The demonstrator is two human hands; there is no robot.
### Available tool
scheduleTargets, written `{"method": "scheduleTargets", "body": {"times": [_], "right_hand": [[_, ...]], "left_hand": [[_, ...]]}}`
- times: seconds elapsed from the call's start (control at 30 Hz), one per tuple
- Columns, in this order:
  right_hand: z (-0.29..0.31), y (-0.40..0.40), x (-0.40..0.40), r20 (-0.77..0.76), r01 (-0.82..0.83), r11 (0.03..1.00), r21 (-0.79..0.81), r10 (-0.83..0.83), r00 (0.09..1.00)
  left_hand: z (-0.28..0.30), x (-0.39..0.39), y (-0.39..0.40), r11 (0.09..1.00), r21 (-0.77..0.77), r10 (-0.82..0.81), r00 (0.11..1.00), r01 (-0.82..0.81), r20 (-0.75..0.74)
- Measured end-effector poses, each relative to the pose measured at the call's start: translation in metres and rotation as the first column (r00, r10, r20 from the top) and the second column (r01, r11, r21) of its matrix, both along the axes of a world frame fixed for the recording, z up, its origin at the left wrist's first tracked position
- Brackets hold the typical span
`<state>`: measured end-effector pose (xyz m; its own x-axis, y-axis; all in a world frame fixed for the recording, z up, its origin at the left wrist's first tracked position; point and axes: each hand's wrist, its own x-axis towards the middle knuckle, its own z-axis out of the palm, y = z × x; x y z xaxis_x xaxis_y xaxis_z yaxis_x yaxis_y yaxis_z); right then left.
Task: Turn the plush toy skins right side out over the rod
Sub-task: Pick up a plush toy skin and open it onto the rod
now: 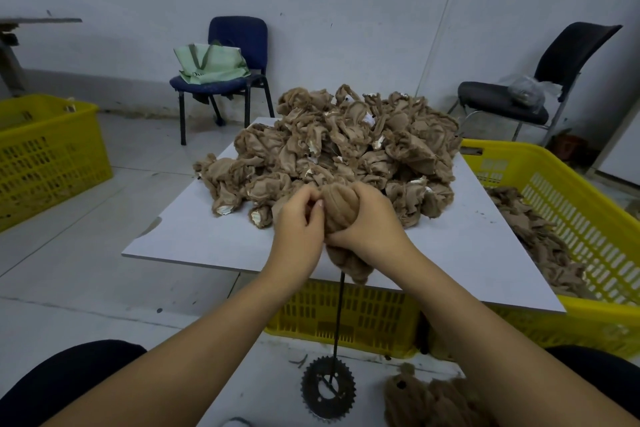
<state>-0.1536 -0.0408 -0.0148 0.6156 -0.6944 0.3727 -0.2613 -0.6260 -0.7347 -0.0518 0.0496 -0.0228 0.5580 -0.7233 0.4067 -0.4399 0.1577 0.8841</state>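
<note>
Brown plush toy skin sits on top of the thin black upright rod, gripped by the right hand and pinched by the left hand, so pull the fabric down evenly on both sides.

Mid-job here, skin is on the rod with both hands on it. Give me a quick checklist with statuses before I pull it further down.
1. Left hand pinches the skin's top: ok.
2. Right hand has a firm grip round the brown plush skin: ok.
3. Skin sits over the black rod, which comes out beneath it: ok.
4. Rod stands upright on the sprocket base: ok.
5. Rod tip position inside the skin: cannot tell, hidden.
6. Pile of unturned skins on the white board, clear of the hands: not ok, it touches the hands' far side.
</note>
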Motion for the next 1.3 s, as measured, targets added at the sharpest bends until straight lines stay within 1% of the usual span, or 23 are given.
{"method": "scheduleTargets", "body": {"times": [0.07, 0.13, 0.23, 0.33, 0.37, 0.4, 0.47, 0.53, 0.6, 0.67, 0.73, 0.77, 0.8, 0.83, 0.87, 0.9, 0.93, 1.0, 1.07, 1.1, 1.17, 1.23, 1.3], "right_hand": [[0.007, 0.000, -0.001, -0.067, -0.024, 0.994, -0.107, 0.016, 0.998], [0.007, 0.000, -0.001, -0.127, -0.047, 0.991, -0.123, 0.031, 0.991], [0.000, -0.004, -0.002, -0.199, -0.066, 0.998, -0.007, 0.063, 0.978], [-0.016, -0.001, -0.005, -0.171, -0.091, 0.964, 0.252, 0.137, 0.976], [-0.021, 0.002, -0.005, -0.149, -0.086, 0.950, 0.301, 0.136, 0.980], [-0.025, 0.004, -0.006, -0.122, -0.080, 0.942, 0.325, 0.125, 0.985], [-0.026, 0.007, -0.005, -0.056, -0.092, 0.921, 0.379, 0.122, 0.991], [-0.020, 0.005, -0.006, -0.016, -0.100, 0.913, 0.395, 0.116, 0.993], [-0.012, 0.005, -0.008, 0.016, -0.091, 0.925, 0.370, 0.091, 0.996], [-0.006, 0.004, -0.007, 0.101, -0.105, 0.931, 0.349, 0.074, 0.992], [-0.001, 0.001, -0.004, 0.140, -0.093, 0.953, 0.288, 0.055, 0.989], [-0.002, -0.002, -0.001, 0.111, -0.061, 0.972, 0.226, 0.036, 0.993], [-0.005, -0.005, -0.001, 0.046, -0.028, 0.987, 0.160, 0.021, 0.999], [-0.011, -0.009, -0.001, -0.095, 0.007, 0.999, 0.053, -0.002, 0.996], [-0.017, -0.011, 0.000, -0.269, 0.016, 0.999, -0.052, -0.029, 0.963], [-0.025, -0.011, -0.001, -0.405, 0.016, 0.995, -0.100, -0.055, 0.913], [-0.032, -0.011, 0.000, -0.457, 0.026, 0.996, -0.087, -0.063, 0.887], [-0.040, -0.010, 0.002, -0.475, 0.054, 0.997, -0.062, -0.077, 0.877], [-0.038, -0.009, 0.003, -0.502, 0.039, 0.997, -0.060, -0.064, 0.862], [-0.036, -0.009, 0.003, -0.484, 0.025, 0.999, -0.041, -0.042, 0.874], [-0.027, -0.003, 0.002, -0.390, 0.001, 1.000, -0.002, -0.002, 0.921], [-0.015, 0.002, 0.004, -0.290, 0.051, 0.998, -0.024, -0.056, 0.955], [-0.007, 0.003, 0.008, -0.305, 0.088, 0.993, -0.082, -0.109, 0.946]], "left_hand": [[-0.002, 0.003, -0.003, 0.999, 0.040, -0.008, 0.990, 0.014, -0.139], [-0.007, 0.005, -0.007, 0.990, 0.132, -0.031, 0.982, 0.056, -0.185], [-0.016, 0.007, -0.011, 0.954, 0.285, -0.062, 0.990, 0.097, -0.130], [-0.022, 0.011, -0.010, 0.911, 0.407, -0.068, 0.997, 0.071, -0.020], [-0.023, 0.011, -0.008, 0.901, 0.431, -0.068, 0.997, 0.050, 0.028], [-0.022, 0.012, -0.007, 0.901, 0.432, -0.065, 0.996, 0.032, 0.063], [-0.018, 0.010, -0.004, 0.923, 0.384, -0.071, 0.993, 0.028, 0.098], [-0.011, 0.004, -0.002, 0.948, 0.305, -0.130, 0.984, 0.087, 0.124], [-0.006, -0.001, 0.000, 0.960, 0.235, -0.198, 0.960, 0.150, 0.197], [-0.002, -0.003, -0.001, 0.972, 0.175, -0.200, 0.939, 0.155, 0.280], [-0.001, -0.002, -0.005, 0.980, 0.119, -0.185, 0.950, 0.159, 0.252], [-0.004, -0.002, -0.008, 0.978, 0.111, -0.194, 0.961, 0.174, 0.200], [-0.008, -0.003, -0.010, 0.971, 0.132, -0.218, 0.966, 0.200, 0.137], [-0.012, -0.004, -0.011, 0.954, 0.189, -0.251, 0.965, 0.232, 0.082], [-0.018, -0.007, -0.012, 0.925, 0.280, -0.281, 0.959, 0.257, 0.048], [-0.024, -0.009, -0.013, 0.882, 0.392, -0.301, 0.953, 0.261, 0.042], [-0.030, -0.010, -0.013, 0.844, 0.479, -0.304, 0.951, 0.243, 0.052], [-0.030, -0.010, -0.012, 0.828, 0.526, -0.252, 0.967, 0.193, 0.042], [-0.023, -0.007, -0.012, 0.849, 0.497, -0.222, 0.975, 0.181, 0.023], [-0.019, -0.006, -0.012, 0.866, 0.468, -0.228, 0.972, 0.176, 0.056], [-0.011, -0.006, -0.010, 0.922, 0.358, -0.212, 0.965, 0.145, 0.155], [0.000, -0.007, -0.009, 0.969, 0.209, -0.170, 0.968, 0.131, 0.183], [0.011, -0.004, -0.011, 0.979, 0.119, -0.186, 0.964, 0.166, 0.188]]}}
